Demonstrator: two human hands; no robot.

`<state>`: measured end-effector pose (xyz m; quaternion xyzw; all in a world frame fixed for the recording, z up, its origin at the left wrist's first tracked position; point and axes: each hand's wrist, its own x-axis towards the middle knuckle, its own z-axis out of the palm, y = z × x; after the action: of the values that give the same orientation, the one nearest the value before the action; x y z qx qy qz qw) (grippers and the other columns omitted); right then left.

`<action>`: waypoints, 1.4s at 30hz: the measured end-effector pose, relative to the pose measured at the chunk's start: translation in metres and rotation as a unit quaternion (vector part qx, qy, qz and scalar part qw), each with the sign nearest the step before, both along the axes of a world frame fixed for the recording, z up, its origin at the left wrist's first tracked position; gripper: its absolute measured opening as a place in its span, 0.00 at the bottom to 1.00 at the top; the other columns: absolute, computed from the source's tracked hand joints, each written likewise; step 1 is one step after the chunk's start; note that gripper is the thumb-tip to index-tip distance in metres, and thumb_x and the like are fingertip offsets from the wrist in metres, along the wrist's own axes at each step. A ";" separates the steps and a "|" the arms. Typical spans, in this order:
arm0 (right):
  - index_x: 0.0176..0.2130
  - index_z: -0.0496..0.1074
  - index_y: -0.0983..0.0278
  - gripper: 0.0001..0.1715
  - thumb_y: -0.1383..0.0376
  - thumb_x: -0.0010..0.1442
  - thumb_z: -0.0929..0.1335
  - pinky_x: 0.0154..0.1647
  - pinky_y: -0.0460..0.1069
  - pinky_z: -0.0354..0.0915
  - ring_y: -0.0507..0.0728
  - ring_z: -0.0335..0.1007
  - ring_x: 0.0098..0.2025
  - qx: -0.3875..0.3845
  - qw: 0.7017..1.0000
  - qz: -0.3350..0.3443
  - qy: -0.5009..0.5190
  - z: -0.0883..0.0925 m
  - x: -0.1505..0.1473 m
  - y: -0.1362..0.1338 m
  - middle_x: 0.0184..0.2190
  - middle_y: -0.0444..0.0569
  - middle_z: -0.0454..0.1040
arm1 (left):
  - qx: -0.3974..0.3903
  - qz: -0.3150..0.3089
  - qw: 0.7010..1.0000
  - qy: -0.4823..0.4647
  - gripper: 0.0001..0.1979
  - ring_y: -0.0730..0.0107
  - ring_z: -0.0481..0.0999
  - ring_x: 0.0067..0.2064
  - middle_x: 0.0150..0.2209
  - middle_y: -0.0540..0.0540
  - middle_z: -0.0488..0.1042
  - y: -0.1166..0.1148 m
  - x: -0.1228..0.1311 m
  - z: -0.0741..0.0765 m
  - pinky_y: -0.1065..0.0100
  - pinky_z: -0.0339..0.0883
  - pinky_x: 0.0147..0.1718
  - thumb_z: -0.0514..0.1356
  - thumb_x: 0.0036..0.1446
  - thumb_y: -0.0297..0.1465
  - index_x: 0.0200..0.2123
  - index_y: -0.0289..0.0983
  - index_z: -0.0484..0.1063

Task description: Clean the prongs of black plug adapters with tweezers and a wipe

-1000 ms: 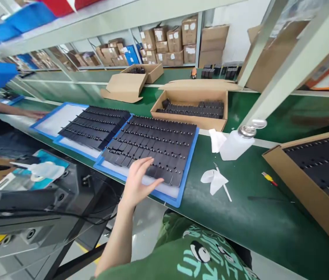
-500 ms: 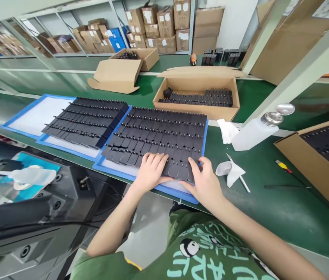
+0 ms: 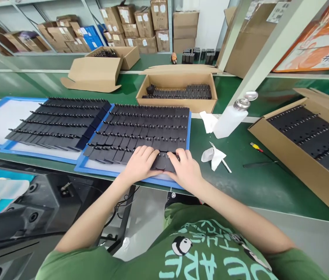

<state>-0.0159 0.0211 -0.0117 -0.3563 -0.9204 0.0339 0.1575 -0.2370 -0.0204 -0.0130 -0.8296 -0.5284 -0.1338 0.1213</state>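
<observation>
Rows of black blocks with small metal pins [image 3: 141, 134] lie side by side on a blue-rimmed tray [image 3: 189, 130]. My left hand [image 3: 141, 162] curls over the front row, fingers on top and thumb along the near side. Close to it on the right, my right hand [image 3: 185, 168] grips the same row with bent fingers and thumb. A few front-row blocks [image 3: 160, 161] show between the two hands, whose thumb tips almost meet. The fingers hide the rest of that row's right end.
Left stands another tray of blocks [image 3: 56, 123]. Behind is an open carton of blocks [image 3: 178, 102]. To the right are a pump bottle [image 3: 230, 119], crumpled white wipes [image 3: 214, 156] with a white pen-like tool, a dark thin tool [image 3: 259, 164] and a large carton [image 3: 298, 171].
My hands have drawn closer together on the front row, narrowing the stretch of blocks between them. The whole view has swung toward the right.
</observation>
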 end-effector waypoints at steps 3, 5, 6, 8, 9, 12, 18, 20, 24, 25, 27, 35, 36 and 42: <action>0.59 0.65 0.67 0.38 0.51 0.58 0.74 0.33 0.54 0.71 0.65 0.63 0.46 0.014 1.000 0.007 -0.003 0.001 0.001 -0.005 0.48 0.62 0.68 | 0.007 -0.009 1.000 0.006 0.31 0.49 0.74 0.44 0.44 0.34 0.76 -0.001 -0.001 0.001 0.54 0.67 0.44 0.59 0.58 0.56 0.48 0.34 0.73; 0.60 0.64 0.68 0.39 0.50 0.59 0.74 0.35 0.54 0.71 0.65 0.62 0.47 0.024 1.000 0.014 -0.008 0.002 0.002 -0.008 0.49 0.61 0.68 | 0.020 -0.023 1.000 0.006 0.31 0.48 0.75 0.45 0.45 0.34 0.77 0.000 -0.001 0.001 0.53 0.67 0.45 0.60 0.57 0.56 0.48 0.34 0.72; 0.60 0.63 0.67 0.39 0.50 0.60 0.73 0.35 0.53 0.71 0.65 0.62 0.48 0.030 0.999 0.018 -0.010 0.002 0.002 -0.010 0.50 0.61 0.68 | 0.028 -0.030 0.999 0.006 0.31 0.48 0.75 0.45 0.45 0.34 0.77 0.000 -0.001 0.001 0.53 0.67 0.44 0.61 0.57 0.56 0.48 0.34 0.72; 0.61 0.62 0.67 0.38 0.49 0.62 0.71 0.35 0.53 0.70 0.64 0.62 0.48 0.040 0.999 0.024 -0.013 0.001 0.003 -0.011 0.50 0.60 0.68 | 0.047 -0.042 0.998 0.008 0.29 0.48 0.75 0.43 0.42 0.35 0.78 0.002 -0.001 0.000 0.53 0.67 0.42 0.62 0.57 0.54 0.49 0.35 0.72; 0.62 0.62 0.67 0.37 0.50 0.63 0.71 0.35 0.52 0.70 0.64 0.62 0.48 0.045 0.999 0.025 -0.013 0.002 0.004 -0.011 0.51 0.59 0.68 | 0.057 -0.047 0.997 0.010 0.28 0.48 0.75 0.41 0.40 0.36 0.78 0.003 -0.001 0.001 0.53 0.67 0.41 0.62 0.58 0.53 0.48 0.36 0.72; 0.61 0.62 0.68 0.36 0.50 0.64 0.70 0.35 0.51 0.69 0.62 0.62 0.47 0.061 0.998 0.033 -0.003 0.008 0.009 -0.014 0.52 0.57 0.69 | 0.080 -0.063 0.994 0.023 0.24 0.50 0.75 0.38 0.37 0.38 0.77 0.001 0.001 0.014 0.55 0.66 0.38 0.62 0.58 0.51 0.45 0.37 0.72; 0.62 0.61 0.67 0.27 0.57 0.70 0.64 0.35 0.52 0.69 0.62 0.62 0.44 0.079 0.996 0.020 0.018 0.049 0.076 -0.044 0.52 0.56 0.70 | 0.175 -0.081 0.979 0.061 0.24 0.52 0.74 0.37 0.36 0.40 0.76 -0.029 0.062 0.074 0.55 0.65 0.37 0.66 0.56 0.49 0.48 0.39 0.71; 0.62 0.62 0.68 0.27 0.58 0.69 0.66 0.39 0.54 0.71 0.62 0.62 0.45 0.092 0.995 0.000 0.024 0.061 0.119 -0.053 0.53 0.57 0.71 | 0.136 -0.071 0.987 0.048 0.25 0.51 0.73 0.38 0.37 0.39 0.76 -0.035 0.107 0.083 0.55 0.65 0.37 0.64 0.58 0.49 0.49 0.36 0.71; 0.59 0.65 0.62 0.29 0.53 0.64 0.70 0.35 0.55 0.73 0.64 0.64 0.45 0.010 0.999 -0.045 -0.001 0.054 0.201 -0.050 0.51 0.55 0.72 | 0.013 -0.087 0.995 -0.051 0.30 0.50 0.73 0.40 0.38 0.37 0.76 -0.021 0.198 0.056 0.55 0.65 0.38 0.63 0.57 0.53 0.46 0.31 0.74; 0.59 0.65 0.61 0.29 0.53 0.63 0.71 0.36 0.55 0.74 0.64 0.65 0.45 -0.028 0.998 -0.055 -0.010 0.046 0.214 -0.045 0.52 0.54 0.72 | -0.027 -0.077 0.994 -0.072 0.31 0.50 0.74 0.40 0.39 0.37 0.76 -0.014 0.214 0.043 0.55 0.66 0.38 0.66 0.54 0.54 0.45 0.31 0.74; 0.59 0.65 0.59 0.31 0.56 0.60 0.74 0.36 0.56 0.75 0.64 0.67 0.45 -0.081 0.994 -0.067 -0.022 0.029 0.231 -0.034 0.51 0.52 0.73 | -0.056 -0.062 0.993 -0.085 0.31 0.50 0.75 0.40 0.38 0.39 0.77 0.000 0.235 0.020 0.56 0.67 0.38 0.70 0.49 0.52 0.44 0.32 0.74; 0.69 0.55 0.55 0.34 0.50 0.69 0.64 0.46 0.54 0.75 0.59 0.73 0.47 -0.161 0.964 -0.127 0.169 0.033 0.263 0.017 0.58 0.53 0.71 | -0.104 -0.021 0.966 -0.235 0.43 0.48 0.69 0.59 0.58 0.36 0.69 -0.024 0.195 0.033 0.52 0.65 0.57 0.69 0.54 0.50 0.65 0.38 0.57; 0.66 0.61 0.56 0.28 0.53 0.70 0.63 0.44 0.53 0.74 0.57 0.74 0.43 -0.154 0.960 -0.151 0.178 0.037 0.268 0.028 0.55 0.52 0.73 | -0.105 -0.004 0.958 -0.268 0.42 0.50 0.69 0.60 0.59 0.37 0.69 -0.030 0.186 0.035 0.53 0.65 0.58 0.69 0.55 0.48 0.66 0.40 0.56; 0.55 0.74 0.64 0.21 0.68 0.66 0.62 0.43 0.55 0.74 0.63 0.76 0.49 -0.107 0.979 -0.122 -0.127 0.022 0.292 0.077 0.51 0.54 0.76 | -0.143 0.024 0.924 -0.354 0.40 0.55 0.70 0.61 0.59 0.41 0.70 -0.043 0.168 0.016 0.57 0.67 0.58 0.69 0.56 0.42 0.67 0.45 0.56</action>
<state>0.2765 0.0982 0.0098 -0.4818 -0.8737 0.0671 0.0032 -0.0685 -0.0639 0.0033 -0.7236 -0.5705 -0.3387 -0.1903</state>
